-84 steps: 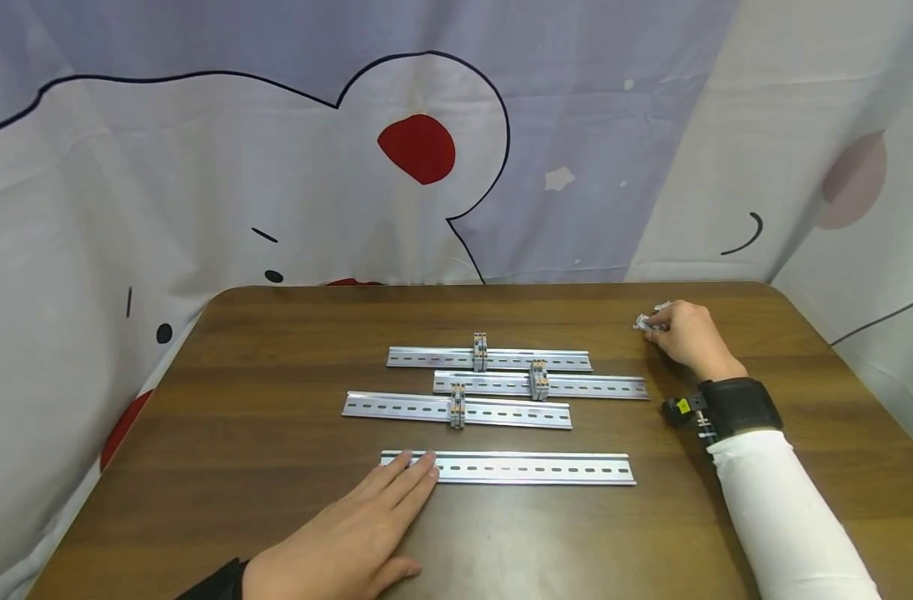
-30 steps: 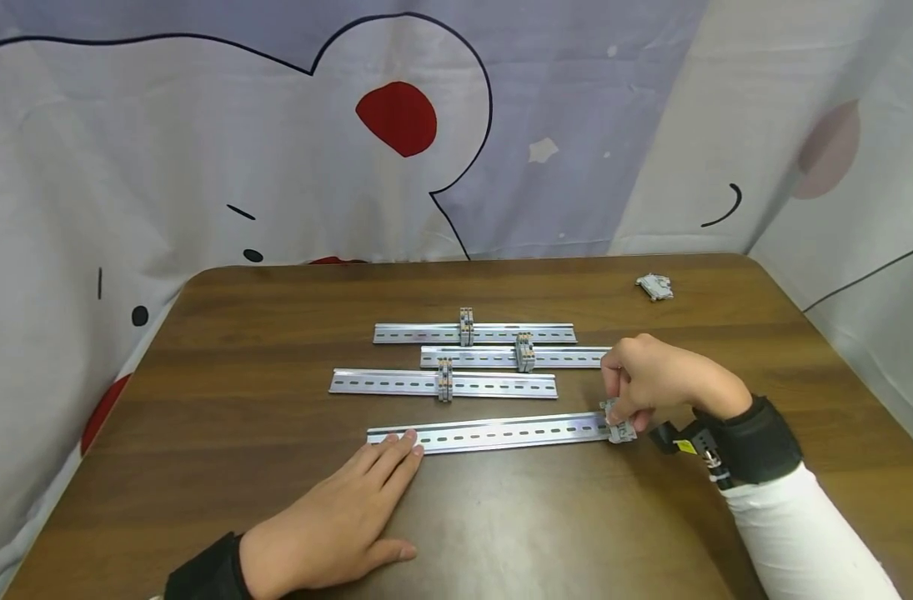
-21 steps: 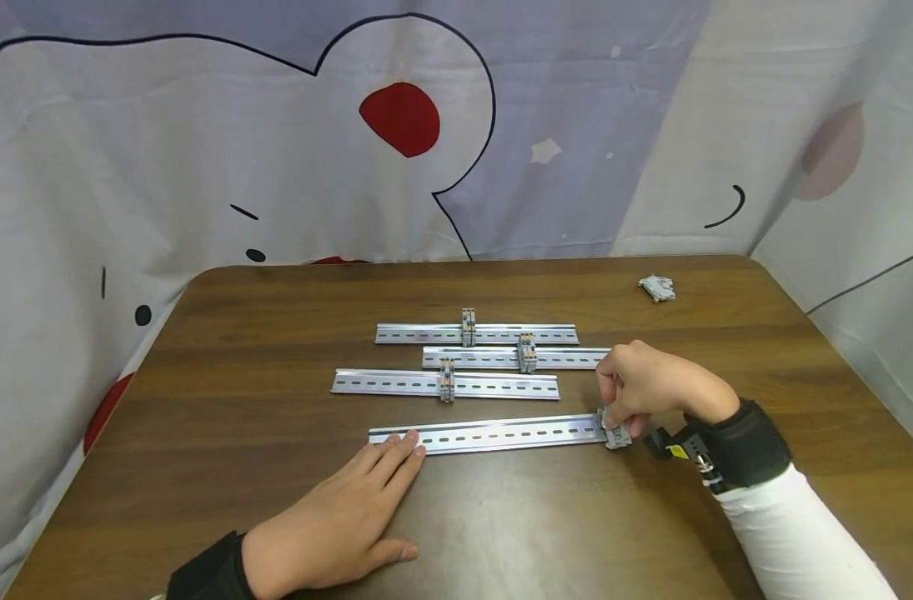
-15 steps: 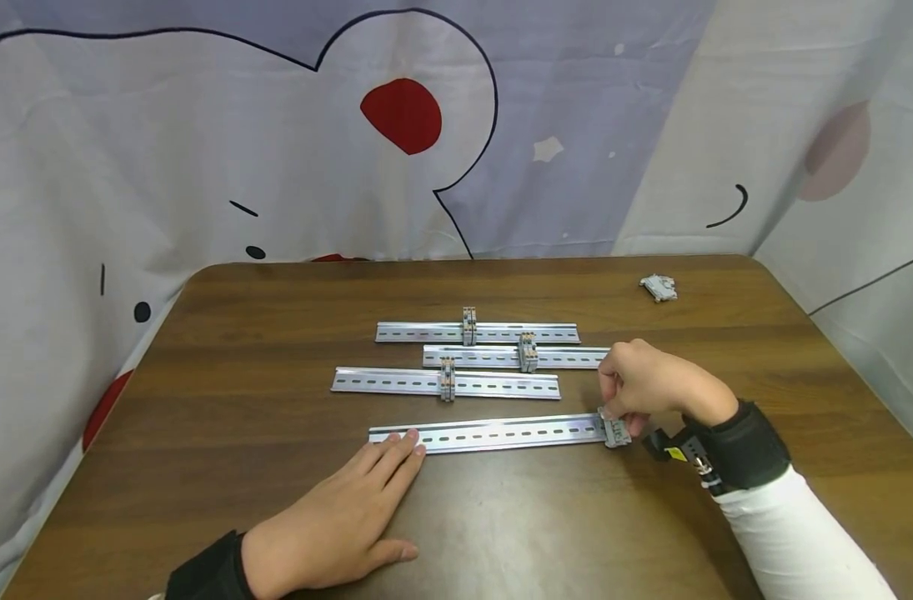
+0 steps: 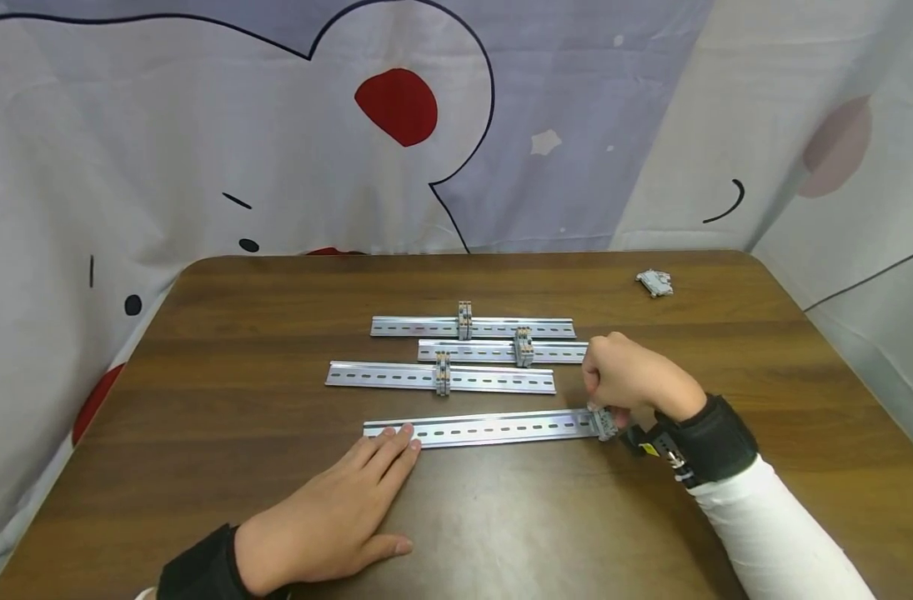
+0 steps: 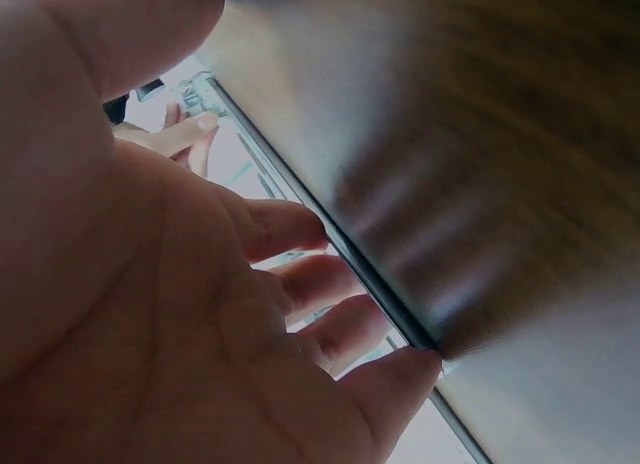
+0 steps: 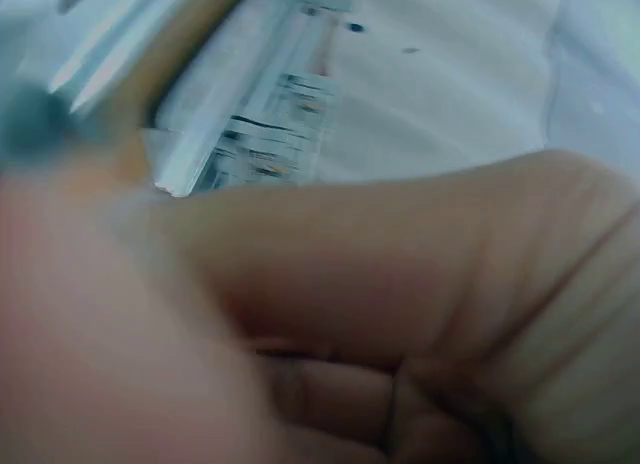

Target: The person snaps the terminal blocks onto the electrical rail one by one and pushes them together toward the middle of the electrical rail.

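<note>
A slotted metal DIN rail (image 5: pixel 501 428) lies nearest the person, its right end slightly farther away than its left. My left hand (image 5: pixel 328 517) rests on its left end, fingers straight; in the left wrist view the fingertips touch the rail's edge. At the right end, a grey terminal block (image 5: pixel 603 424) sits across the rail. My right hand (image 5: pixel 639 375) pinches this block between thumb and curled fingers, partly covering it. The right wrist view is blurred, with the hand (image 7: pixel 380 274) filling its lower part and the pinched block hard to make out.
Behind are three more rails, the back one (image 5: pixel 418 327), the middle one (image 5: pixel 471 351) and the nearer one (image 5: pixel 381 375), each bearing terminal blocks. A loose grey terminal block (image 5: pixel 654 282) lies at the table's far right. A printed curtain (image 5: pixel 201 167) hangs behind the table (image 5: pixel 238 333).
My right hand has brought a terminal block from the far right to the rail's right end, then shifted slightly left. The rail's right end has swung away a little. My left hand stays on the rail.
</note>
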A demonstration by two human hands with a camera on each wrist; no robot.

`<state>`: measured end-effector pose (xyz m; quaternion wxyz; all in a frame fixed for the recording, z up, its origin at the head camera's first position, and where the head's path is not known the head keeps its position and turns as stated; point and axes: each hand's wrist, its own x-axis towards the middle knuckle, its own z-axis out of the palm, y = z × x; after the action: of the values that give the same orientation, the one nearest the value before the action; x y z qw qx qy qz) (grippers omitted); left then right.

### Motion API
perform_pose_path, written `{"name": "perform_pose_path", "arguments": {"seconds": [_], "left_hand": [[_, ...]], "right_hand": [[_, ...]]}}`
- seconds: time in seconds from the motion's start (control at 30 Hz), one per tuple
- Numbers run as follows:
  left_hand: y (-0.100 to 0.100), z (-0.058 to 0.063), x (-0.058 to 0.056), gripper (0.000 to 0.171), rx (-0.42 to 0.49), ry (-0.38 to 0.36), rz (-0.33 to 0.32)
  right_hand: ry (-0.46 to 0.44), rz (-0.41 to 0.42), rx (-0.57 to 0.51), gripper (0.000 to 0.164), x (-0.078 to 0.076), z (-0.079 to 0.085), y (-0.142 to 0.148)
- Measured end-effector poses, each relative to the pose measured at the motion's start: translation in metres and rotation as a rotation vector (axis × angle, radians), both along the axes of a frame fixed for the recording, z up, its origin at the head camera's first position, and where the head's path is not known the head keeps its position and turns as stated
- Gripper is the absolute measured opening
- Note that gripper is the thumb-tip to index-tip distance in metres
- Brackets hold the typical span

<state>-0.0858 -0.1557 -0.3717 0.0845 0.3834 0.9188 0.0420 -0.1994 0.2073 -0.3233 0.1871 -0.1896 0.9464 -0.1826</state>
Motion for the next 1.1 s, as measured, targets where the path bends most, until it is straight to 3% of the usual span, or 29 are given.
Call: {"name": "perform_pose_path", "arguments": {"seconds": [0.2,0.47,0.57,0.7,0.83,0.97,1.1], "left_hand": [[0.001,-0.001,0.001,0.091,-0.005,0.010,-0.006],[0.001,0.000,0.001,0.092,-0.012,0.050,-0.007],[0.000,0.000,0.001,0.092,-0.014,0.048,-0.012],[0.000,0.000,0.000,0.091,-0.008,0.041,-0.015],[0.000,-0.001,0.000,0.092,-0.006,0.047,-0.015],[0.001,-0.001,0.000,0.091,-0.005,0.053,-0.024],[0.001,0.000,0.000,0.092,-0.014,0.042,-0.022]], "right_hand": [[-0.060,-0.018,0.041,0.025,-0.003,0.001,-0.004],[-0.193,-0.026,-0.028,0.015,-0.005,0.013,0.018],[-0.264,0.020,-0.073,0.017,-0.007,0.014,0.028],[-0.428,0.078,-0.180,0.017,-0.012,0.006,0.036],[-0.567,0.085,-0.298,0.017,-0.020,-0.007,0.043],[-0.650,0.116,-0.366,0.020,-0.026,-0.017,0.049],[-0.667,0.154,-0.390,0.023,-0.028,-0.022,0.050]]}}
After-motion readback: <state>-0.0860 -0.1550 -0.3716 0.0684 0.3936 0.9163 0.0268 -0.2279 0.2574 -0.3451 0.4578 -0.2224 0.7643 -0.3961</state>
